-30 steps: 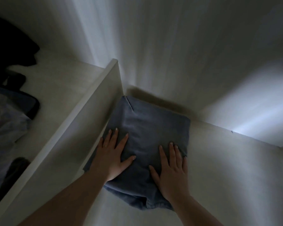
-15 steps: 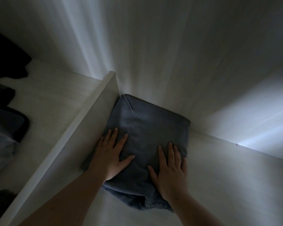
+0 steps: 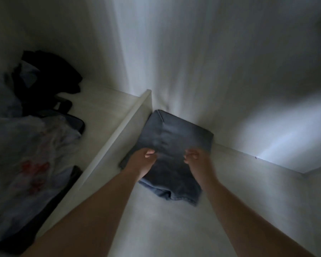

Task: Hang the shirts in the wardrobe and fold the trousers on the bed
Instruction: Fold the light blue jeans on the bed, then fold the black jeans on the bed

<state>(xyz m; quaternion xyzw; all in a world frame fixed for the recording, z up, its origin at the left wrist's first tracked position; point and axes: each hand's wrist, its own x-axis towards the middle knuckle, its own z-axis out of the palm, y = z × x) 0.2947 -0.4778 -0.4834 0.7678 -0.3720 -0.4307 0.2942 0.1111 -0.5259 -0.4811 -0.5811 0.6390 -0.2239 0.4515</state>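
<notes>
Folded trousers (image 3: pixel 174 143) in far-left corner of wardrobe shelf (image 3: pixel 248 201), left edge against divider panel (image 3: pixel 119 141), open shelf to right, left hand (image 3: pixel 144 161) and right hand (image 3: pixel 197 161) above near half, fingers loosely curled, gripping nothing, blurred.

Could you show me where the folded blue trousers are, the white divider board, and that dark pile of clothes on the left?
folded trousers (image 3: pixel 171 138): head view, upper folded face.
divider board (image 3: pixel 117 136): head view, top edge.
dark clothes (image 3: pixel 50 71): head view, middle of black heap.
</notes>
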